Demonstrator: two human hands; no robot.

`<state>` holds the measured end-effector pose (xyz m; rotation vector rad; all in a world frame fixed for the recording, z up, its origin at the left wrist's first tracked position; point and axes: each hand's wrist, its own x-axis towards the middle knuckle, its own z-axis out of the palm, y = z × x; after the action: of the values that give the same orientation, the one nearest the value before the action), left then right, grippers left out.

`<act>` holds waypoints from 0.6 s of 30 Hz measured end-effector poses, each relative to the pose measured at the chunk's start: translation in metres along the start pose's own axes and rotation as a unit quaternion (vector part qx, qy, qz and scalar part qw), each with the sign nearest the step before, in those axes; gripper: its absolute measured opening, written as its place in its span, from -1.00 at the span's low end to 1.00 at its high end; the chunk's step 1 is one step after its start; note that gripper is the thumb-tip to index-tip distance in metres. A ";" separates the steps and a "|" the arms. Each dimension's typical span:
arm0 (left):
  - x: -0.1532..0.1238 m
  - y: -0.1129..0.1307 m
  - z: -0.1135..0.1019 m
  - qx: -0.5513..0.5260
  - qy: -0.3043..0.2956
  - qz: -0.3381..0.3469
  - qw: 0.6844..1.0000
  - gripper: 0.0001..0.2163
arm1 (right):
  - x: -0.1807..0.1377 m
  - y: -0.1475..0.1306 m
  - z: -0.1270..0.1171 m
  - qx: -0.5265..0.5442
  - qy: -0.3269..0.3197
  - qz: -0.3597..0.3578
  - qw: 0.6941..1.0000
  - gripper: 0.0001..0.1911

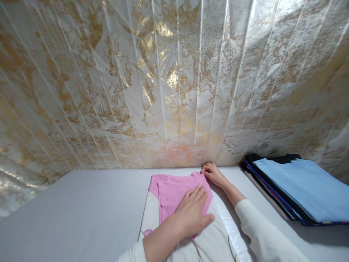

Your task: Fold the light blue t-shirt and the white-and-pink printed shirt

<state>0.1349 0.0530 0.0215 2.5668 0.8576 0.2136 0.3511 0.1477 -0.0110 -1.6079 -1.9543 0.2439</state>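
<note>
A pink and white shirt (171,191) lies folded on the white table, its pink part at the far end and its white part nearer me. My left hand (192,211) rests palm down on it, fingers stretched toward the far edge and thumb out to the right. At the shirt's far right corner, my right hand (212,173) pinches the edge of the pink cloth between thumb and fingers. A shiny white strip (229,225) shows along the shirt's right side. Part of the white print is hidden under my left hand and forearm.
To the right stands a stack of folded clothes (302,193), light blue on top with black, dark blue and beige layers below. Behind the white table (81,214) rises a shiny gold and silver patterned sheet (174,80), meeting the table's far edge.
</note>
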 end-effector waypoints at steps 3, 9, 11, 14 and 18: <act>0.000 -0.002 0.009 0.001 -0.003 0.002 1.000 -0.31 | 0.007 0.004 0.002 0.004 0.000 0.002 1.000 -0.75; 0.000 -0.001 0.009 0.003 0.000 0.001 1.000 -0.31 | 0.007 0.002 0.003 0.001 0.012 0.028 1.000 -0.76; 0.001 -0.002 0.006 -0.011 -0.006 -0.004 1.000 -0.30 | 0.004 0.001 0.002 -0.001 0.015 0.051 0.999 -0.75; 0.000 -0.007 -0.002 -0.024 -0.007 -0.008 1.000 -0.30 | -0.004 0.000 -0.002 -0.013 0.024 0.106 0.994 -0.76; -0.001 -0.020 -0.008 0.009 0.005 -0.018 1.000 -0.37 | -0.012 -0.007 -0.002 -0.021 0.020 0.146 0.989 -0.78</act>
<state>0.1210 0.0701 0.0199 2.5668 0.9134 0.2075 0.3473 0.1341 -0.0099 -1.9104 -1.7010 0.2845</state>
